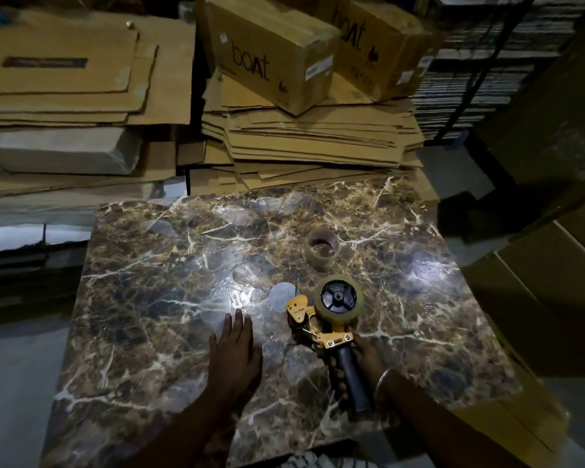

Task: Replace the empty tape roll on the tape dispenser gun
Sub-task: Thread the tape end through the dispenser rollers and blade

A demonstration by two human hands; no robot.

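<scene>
A yellow tape dispenser gun with a dark handle lies on the marble table. A clear tape roll sits on its black hub. My right hand grips the handle. My left hand rests flat on the table to the left of the gun, fingers together and holding nothing. Farther back on the table stands a second roll, a thin brownish ring that looks like an empty core. A small round grey disc lies just left of the gun's head.
Stacks of flattened cardboard and two closed "boat" boxes stand behind the table. More cardboard sheets are piled at the left. Large boxes flank the right edge. The lighting is dim.
</scene>
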